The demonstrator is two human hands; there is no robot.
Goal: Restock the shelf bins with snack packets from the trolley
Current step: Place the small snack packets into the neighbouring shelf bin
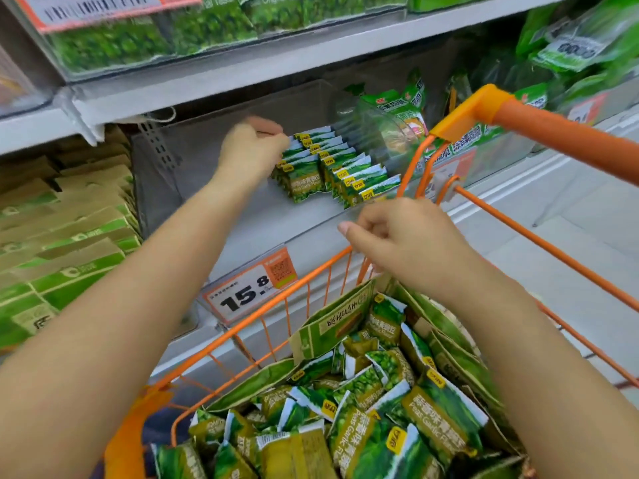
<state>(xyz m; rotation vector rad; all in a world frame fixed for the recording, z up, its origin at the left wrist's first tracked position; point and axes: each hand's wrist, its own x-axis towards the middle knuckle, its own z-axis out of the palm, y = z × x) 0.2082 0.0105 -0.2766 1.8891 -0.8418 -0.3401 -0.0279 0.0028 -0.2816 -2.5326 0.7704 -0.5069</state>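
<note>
Loose snack packets point(363, 420) fill the trolley point(304, 281) below the shelf bin point(214, 160) — stock within reach. Inside the bin, the left hand point(250, 153) pinches the standing rows point(328, 164), apparently squaring them; the right hand point(397, 236) hovers before the bin, fingers curled, seemingly empty.

Shop, price tag point(249, 288), stocked shelves point(214, 81), trolley point(484, 108)

I see a price tag point(249, 288) reading 15.8 clipped to the shelf edge. Brown-and-green cartons point(65, 233) are stacked at lower left. Larger green bags point(584, 39) fill the upper right. Pale floor point(570, 216) lies at right.
</note>
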